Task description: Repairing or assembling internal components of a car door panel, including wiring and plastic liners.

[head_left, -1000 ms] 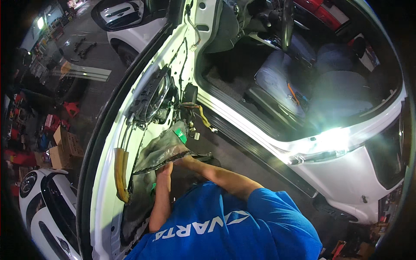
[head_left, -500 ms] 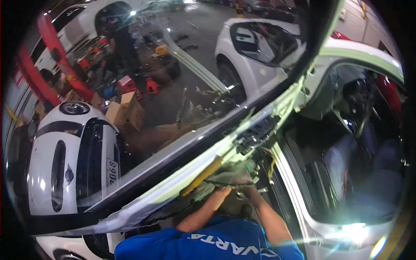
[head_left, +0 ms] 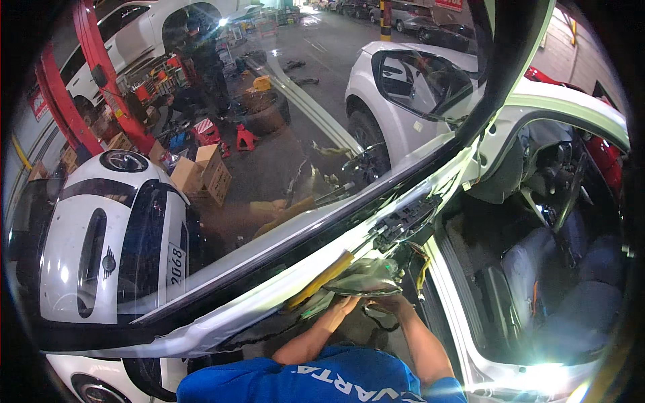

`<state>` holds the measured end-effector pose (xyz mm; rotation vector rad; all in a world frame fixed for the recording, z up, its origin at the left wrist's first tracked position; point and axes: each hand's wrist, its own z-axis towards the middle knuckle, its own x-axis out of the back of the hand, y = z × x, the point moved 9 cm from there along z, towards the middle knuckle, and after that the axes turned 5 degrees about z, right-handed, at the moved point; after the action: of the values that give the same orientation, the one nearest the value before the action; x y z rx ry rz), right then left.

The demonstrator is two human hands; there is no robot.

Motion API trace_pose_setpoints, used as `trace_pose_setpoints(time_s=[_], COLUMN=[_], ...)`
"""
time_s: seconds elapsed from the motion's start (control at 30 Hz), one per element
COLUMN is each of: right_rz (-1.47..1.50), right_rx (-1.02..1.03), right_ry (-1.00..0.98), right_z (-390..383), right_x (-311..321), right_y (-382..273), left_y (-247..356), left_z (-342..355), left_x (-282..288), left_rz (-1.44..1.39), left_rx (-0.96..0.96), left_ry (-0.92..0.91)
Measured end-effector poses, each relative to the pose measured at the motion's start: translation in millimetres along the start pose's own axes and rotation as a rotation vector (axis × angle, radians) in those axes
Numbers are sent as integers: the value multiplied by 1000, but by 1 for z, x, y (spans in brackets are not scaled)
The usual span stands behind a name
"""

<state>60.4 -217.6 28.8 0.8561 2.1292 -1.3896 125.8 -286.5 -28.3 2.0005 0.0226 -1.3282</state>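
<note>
The open car door (head_left: 282, 269) fills the middle of the view, white, stripped of its inner trim, its window glass (head_left: 269, 154) slanting from lower left to upper right. Through the door opening on the right lie the driver's seat (head_left: 537, 275) and steering wheel (head_left: 571, 181). Beyond the glass stand a small white car with black stripes (head_left: 101, 235), a second white car (head_left: 410, 87), cardboard boxes (head_left: 201, 171) and a red lift post (head_left: 101, 74).

On the door's inner face a sheet of clear plastic liner (head_left: 366, 277) is folded away from the metal, just below the black switch panel (head_left: 406, 218) and just right of a yellow strip (head_left: 321, 277) that runs along the door's edge. A bundle of wires (head_left: 420, 265) hangs beside the liner's right end.

Both bare forearms come up from the blue shirt (head_left: 316, 379). The left hand (head_left: 346, 305) lies at the liner's lower edge, fingers pointing up against it; whether they pinch the film or only press it, I cannot tell. The right hand (head_left: 390, 303) is curled just under the liner's right part (its fingertips are hidden under the fold), so its hold is also unclear, though it touches the sheet.

Judging from this, the work is on the liner and its seal. To do it well, the film wants an even, slow pull close to the adhesive line, one hand steadying the sheet near the seam, keeping it off the wires and sharp metal edges so it does not tear.
</note>
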Motion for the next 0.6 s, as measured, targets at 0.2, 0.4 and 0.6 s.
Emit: trace_pose_setpoints(time_s=[0.2,0.4,0.6], right_rz=[-1580,-517,-300], right_rx=[111,830,329], right_ry=[238,330,111], right_z=[10,-35,-2], right_x=[12,-14,8], right_y=[-5,-22,-2], left_y=[-3,-9,-14], left_z=[0,1,4], left_x=[1,1,6], left_rz=[-17,-41,13], left_rx=[11,16,38], left_ry=[21,46,144])
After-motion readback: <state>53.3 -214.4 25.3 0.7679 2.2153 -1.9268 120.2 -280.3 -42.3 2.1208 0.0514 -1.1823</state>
